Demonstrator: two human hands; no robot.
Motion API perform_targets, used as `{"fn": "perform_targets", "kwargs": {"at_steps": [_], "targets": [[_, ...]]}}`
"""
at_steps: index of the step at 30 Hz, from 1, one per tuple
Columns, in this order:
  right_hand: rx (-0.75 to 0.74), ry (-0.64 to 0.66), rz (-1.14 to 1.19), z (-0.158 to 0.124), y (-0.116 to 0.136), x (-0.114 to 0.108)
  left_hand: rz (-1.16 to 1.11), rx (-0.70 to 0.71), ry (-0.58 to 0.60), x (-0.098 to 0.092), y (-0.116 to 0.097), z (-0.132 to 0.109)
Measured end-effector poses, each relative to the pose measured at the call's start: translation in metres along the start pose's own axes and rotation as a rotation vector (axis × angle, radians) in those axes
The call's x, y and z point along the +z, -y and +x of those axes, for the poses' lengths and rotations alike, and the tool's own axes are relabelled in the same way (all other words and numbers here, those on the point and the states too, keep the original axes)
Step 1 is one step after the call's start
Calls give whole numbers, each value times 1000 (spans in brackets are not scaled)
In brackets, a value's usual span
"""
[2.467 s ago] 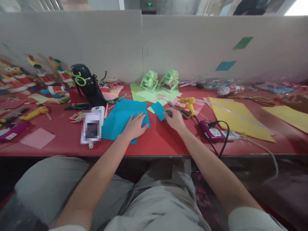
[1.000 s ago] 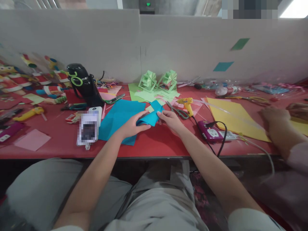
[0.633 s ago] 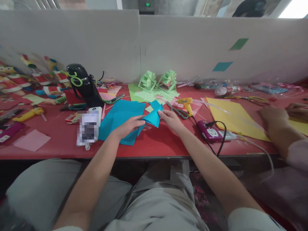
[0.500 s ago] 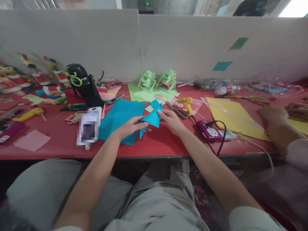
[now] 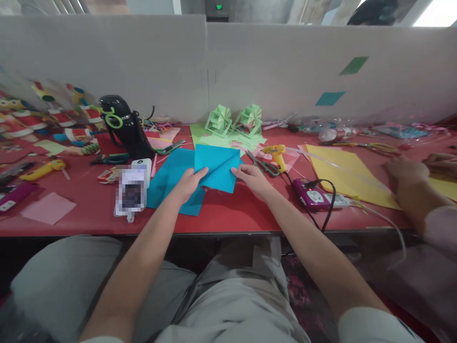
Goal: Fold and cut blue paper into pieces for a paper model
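Observation:
A blue sheet of paper, roughly square with a diagonal crease, is held up above the table between both hands. My left hand pinches its left edge, thumb on top and fingers behind. At the right edge, my right hand grips it between thumb and fingers. Larger blue paper lies flat beneath and to the left, partly covered by the held sheet and my left hand. Scissors and a yellow glue gun rest just beyond my right hand.
Two green folded-paper models stand at the back near the partition. A black bottle and a phone are on the left. To the right sit a purple power strip, yellow paper and another person's hands.
The blue sheet, folded over and bent half a second ago, is now opened out into a nearly flat square. My left hand has shifted slightly left and turned upward.

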State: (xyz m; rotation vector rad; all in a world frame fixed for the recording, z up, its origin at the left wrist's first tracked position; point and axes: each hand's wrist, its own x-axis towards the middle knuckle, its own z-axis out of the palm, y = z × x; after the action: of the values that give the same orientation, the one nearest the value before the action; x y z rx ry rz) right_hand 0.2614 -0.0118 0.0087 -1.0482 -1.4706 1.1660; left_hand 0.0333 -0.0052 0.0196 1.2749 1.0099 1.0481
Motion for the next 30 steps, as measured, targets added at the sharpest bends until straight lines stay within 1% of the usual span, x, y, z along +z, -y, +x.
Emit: {"fn": "perform_targets", "kwargs": {"at_steps": [1,3,5,7,9,11,15,18,21,24,25,26,27,30], "targets": [[-11,-13,-39,1,0,-1,28,31,-48,-3,1,2],[-17,-61,-107,2,-1,-2,108,62,-73,-7,2,3],[-1,-114,-128,2,-2,-3,208,82,-55,-9,0,2],[14,-138,-80,2,-1,-3,249,118,-20,-8,-2,-1],[25,-120,9,0,0,-1,222,143,30,-6,-4,-4],[38,-75,85,-1,1,1,186,142,67,-5,-4,-4],[81,-41,198,-2,5,4,146,108,96,-5,-2,-2],[131,-73,327,-1,8,3,4,44,195,-6,-4,-3],[147,-113,372,1,10,-1,-110,-69,344,-7,-14,-10],[146,-89,345,1,11,-4,-198,-170,524,-9,-24,-19],[147,-73,331,0,12,-4,-220,-203,569,-9,-25,-21],[148,-51,316,-1,12,-4,-229,-228,588,-7,-25,-22],[148,-22,299,-2,13,-3,-217,-234,576,-5,-24,-22],[142,73,249,-6,15,1,-81,-188,397,5,-16,-19]]}}
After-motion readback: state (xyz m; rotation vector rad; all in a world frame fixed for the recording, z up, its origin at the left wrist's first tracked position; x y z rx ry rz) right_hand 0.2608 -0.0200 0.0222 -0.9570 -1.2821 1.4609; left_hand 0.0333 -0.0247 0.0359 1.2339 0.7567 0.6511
